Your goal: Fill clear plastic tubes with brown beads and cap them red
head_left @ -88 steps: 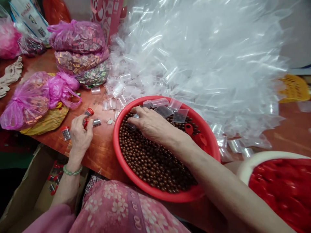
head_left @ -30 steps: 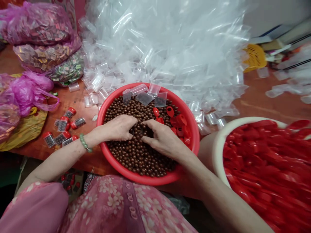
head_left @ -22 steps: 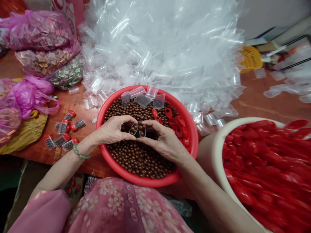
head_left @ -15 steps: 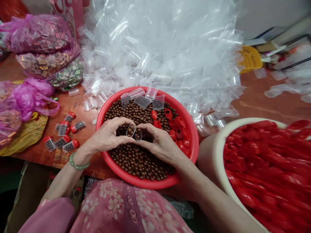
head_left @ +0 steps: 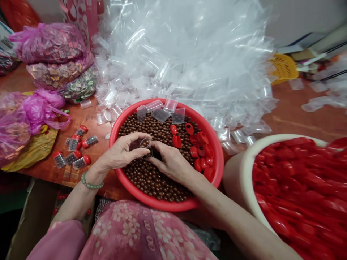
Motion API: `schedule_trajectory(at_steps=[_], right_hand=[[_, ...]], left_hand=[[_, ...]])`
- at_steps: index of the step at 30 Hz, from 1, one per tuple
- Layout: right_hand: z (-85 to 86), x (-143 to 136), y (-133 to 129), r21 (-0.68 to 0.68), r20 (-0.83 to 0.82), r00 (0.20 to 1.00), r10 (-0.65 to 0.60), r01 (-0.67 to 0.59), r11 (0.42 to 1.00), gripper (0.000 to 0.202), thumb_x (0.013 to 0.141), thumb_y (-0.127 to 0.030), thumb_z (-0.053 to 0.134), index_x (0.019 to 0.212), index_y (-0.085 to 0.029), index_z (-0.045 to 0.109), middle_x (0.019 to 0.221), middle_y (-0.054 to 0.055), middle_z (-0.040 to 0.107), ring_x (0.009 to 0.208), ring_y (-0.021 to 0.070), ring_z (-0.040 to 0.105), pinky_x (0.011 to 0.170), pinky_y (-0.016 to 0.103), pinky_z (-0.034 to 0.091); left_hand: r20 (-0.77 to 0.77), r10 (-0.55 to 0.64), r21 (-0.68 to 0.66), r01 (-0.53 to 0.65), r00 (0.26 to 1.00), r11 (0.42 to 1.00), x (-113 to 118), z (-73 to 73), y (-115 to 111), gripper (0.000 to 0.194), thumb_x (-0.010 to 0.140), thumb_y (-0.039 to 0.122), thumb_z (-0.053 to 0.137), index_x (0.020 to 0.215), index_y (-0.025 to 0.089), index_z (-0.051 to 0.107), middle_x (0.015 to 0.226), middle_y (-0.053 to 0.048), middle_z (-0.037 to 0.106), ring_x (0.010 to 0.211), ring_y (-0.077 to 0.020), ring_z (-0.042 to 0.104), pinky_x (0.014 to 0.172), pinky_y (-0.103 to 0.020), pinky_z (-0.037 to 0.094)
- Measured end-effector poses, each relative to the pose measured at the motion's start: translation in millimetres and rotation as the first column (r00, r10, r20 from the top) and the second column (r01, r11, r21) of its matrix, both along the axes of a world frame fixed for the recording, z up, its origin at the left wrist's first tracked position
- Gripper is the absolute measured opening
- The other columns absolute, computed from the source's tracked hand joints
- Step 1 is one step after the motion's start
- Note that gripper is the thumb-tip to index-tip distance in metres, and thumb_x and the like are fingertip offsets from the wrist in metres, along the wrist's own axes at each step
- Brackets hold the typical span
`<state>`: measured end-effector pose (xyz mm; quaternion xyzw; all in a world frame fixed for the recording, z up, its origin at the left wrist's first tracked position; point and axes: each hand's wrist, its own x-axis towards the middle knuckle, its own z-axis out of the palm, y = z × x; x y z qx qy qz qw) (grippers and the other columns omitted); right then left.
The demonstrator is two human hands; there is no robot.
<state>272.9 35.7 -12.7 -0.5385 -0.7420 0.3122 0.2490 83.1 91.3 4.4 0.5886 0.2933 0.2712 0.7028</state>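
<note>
My left hand (head_left: 123, 150) is closed around a small clear plastic container (head_left: 145, 143), whose oval mouth faces right with brown balls showing inside. Against that mouth, my right hand (head_left: 173, 160) pinches a second clear container, largely hidden by the fingers. Both hands are over a red basin (head_left: 220, 159) full of shiny brown balls (head_left: 162, 187). Several empty clear containers (head_left: 161, 115) lie on the balls at the basin's far side. Red caps (head_left: 202, 137) are heaped along its right side.
A large pile of clear containers (head_left: 184, 54) rises behind the basin. To the right stands a cream bucket (head_left: 245, 169) of red plastic pieces (head_left: 300, 187). Filled, red-capped containers (head_left: 81, 162) lie on the table at left, near pink bags (head_left: 56, 43). A yellow basket (head_left: 284, 68) sits farther back.
The right hand has shifted slightly left, bringing its container up against and partly below the left one's mouth. The whole view has moved a little; the left hand keeps its hold.
</note>
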Motion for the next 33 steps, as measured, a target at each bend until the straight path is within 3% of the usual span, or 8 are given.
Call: schedule_trajectory(at_steps=[6, 9, 15, 19, 22, 26, 30, 33], right_hand=[[3.0, 1.9, -3.5, 0.000, 0.087, 0.995, 0.045, -0.045, 0.999, 0.033, 0.088, -0.021, 0.057, 0.121, -0.017, 0.055, 0.114, 0.012, 0.068, 0.105, 0.0241, 0.066, 0.090, 0.042, 0.055], [11.9, 7.7, -9.1, 0.031, 0.140, 0.990, 0.024, -0.028, 0.999, 0.045, 0.088, -0.025, 0.058, 0.132, -0.015, 0.049, 0.126, 0.016, 0.063, 0.116, 0.0260, 0.062, 0.098, 0.045, 0.051], [29.7, 35.0, -12.9, 0.197, 0.159, 0.977, -0.142, 0.110, 0.974, 0.031, 0.091, -0.031, 0.055, 0.119, -0.019, 0.060, 0.109, 0.010, 0.070, 0.097, 0.0242, 0.068, 0.087, 0.041, 0.055], [14.4, 53.8, -3.6, 0.254, 0.381, 0.886, -0.264, 0.174, 0.951, 0.028, 0.091, -0.032, 0.052, 0.110, -0.015, 0.064, 0.097, 0.013, 0.069, 0.089, 0.0274, 0.065, 0.082, 0.045, 0.053], [0.7, 56.2, 4.9, 0.246, 0.547, 0.795, -0.263, 0.148, 0.958, 0.028, 0.090, -0.031, 0.051, 0.107, -0.012, 0.063, 0.092, 0.014, 0.067, 0.085, 0.0281, 0.063, 0.078, 0.044, 0.051], [-1.4, 50.1, 10.5, 0.198, 0.593, 0.770, -0.235, 0.143, 0.970, 0.017, 0.090, -0.027, 0.050, 0.088, -0.016, 0.062, 0.084, 0.011, 0.066, 0.076, 0.0242, 0.060, 0.069, 0.036, 0.048], [6.3, 50.2, 5.8, 0.214, 0.430, 0.841, -0.328, 0.258, 0.942, 0.014, 0.086, -0.029, 0.056, 0.088, -0.018, 0.065, 0.081, 0.010, 0.066, 0.081, 0.0268, 0.060, 0.074, 0.042, 0.048], [15.5, 50.3, 0.6, 0.051, -0.048, 0.869, -0.493, 0.495, 0.867, 0.023, 0.079, -0.040, 0.067, 0.092, -0.023, 0.066, 0.082, 0.006, 0.068, 0.073, 0.0222, 0.061, 0.069, 0.038, 0.049]], left_hand=[[0.207, 0.162, -0.442, -0.055, 0.965, 0.895, 3.3, -3.0, -12.5, 0.041, 0.078, 0.042, 0.074, 0.109, 0.016, 0.066, 0.096, -0.007, 0.071, 0.083, -0.0153, 0.070, 0.081, -0.029, 0.055], [0.260, 0.239, -0.546, -0.062, 0.936, 0.836, 4.1, -2.0, -15.4, 0.034, 0.081, 0.039, 0.071, 0.105, 0.016, 0.067, 0.093, -0.006, 0.072, 0.078, -0.0149, 0.070, 0.075, -0.029, 0.057], [0.334, 0.268, -0.617, -0.005, 0.904, 0.787, 1.2, 0.2, -15.5, 0.035, 0.075, 0.017, 0.067, 0.110, 0.013, 0.066, 0.104, -0.011, 0.073, 0.091, -0.0189, 0.071, 0.087, -0.034, 0.056], [0.347, 0.226, -0.585, 0.021, 0.910, 0.811, 0.5, -1.6, -17.2, 0.051, 0.064, 0.005, 0.064, 0.115, 0.013, 0.064, 0.110, -0.012, 0.073, 0.099, -0.0214, 0.070, 0.097, -0.039, 0.053], [0.347, 0.199, -0.541, 0.023, 0.917, 0.840, 0.9, -3.4, -18.8, 0.053, 0.066, 0.007, 0.064, 0.119, 0.014, 0.062, 0.116, -0.013, 0.071, 0.108, -0.0246, 0.068, 0.101, -0.044, 0.050], [0.350, 0.206, -0.541, 0.018, 0.914, 0.841, 0.8, -4.5, -19.6, 0.054, 0.068, 0.007, 0.064, 0.121, 0.015, 0.060, 0.119, -0.013, 0.070, 0.111, -0.0249, 0.067, 0.104, -0.044, 0.048], [0.358, 0.226, -0.581, 0.027, 0.906, 0.814, 0.0, -2.9, -18.3, 0.048, 0.072, 0.009, 0.062, 0.119, 0.016, 0.061, 0.117, -0.012, 0.070, 0.108, -0.0241, 0.068, 0.100, -0.044, 0.050], [0.366, 0.237, -0.616, 0.044, 0.900, 0.786, 1.6, -0.5, -18.0, 0.043, 0.073, 0.011, 0.064, 0.116, 0.016, 0.063, 0.112, -0.011, 0.071, 0.102, -0.0223, 0.070, 0.093, -0.041, 0.054]])
